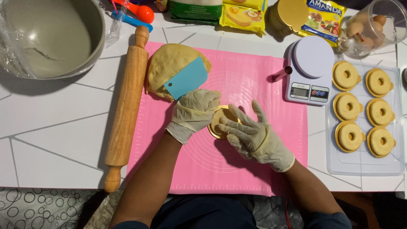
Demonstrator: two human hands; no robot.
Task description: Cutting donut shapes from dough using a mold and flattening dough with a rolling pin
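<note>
Dough [221, 120] sits on a small gold round board [214, 132] at the middle of the pink mat [254, 80], pressed between both gloved hands: the left hand [194, 113] cups its near edge with curled fingers, the right hand [250, 133] lies on it with fingers spread. Six ring-shaped pieces already rest on gold boards in the clear tray [364, 165] at the right. A large lump of dough [171, 63] under a blue scraper [186, 78] remains unshaped, so judging by that, plenty is left.

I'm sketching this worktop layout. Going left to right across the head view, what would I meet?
Metal bowl → wooden rolling pin → left hand → right hand → kitchen scale → clear tray of ring-shaped dough pieces.
</note>
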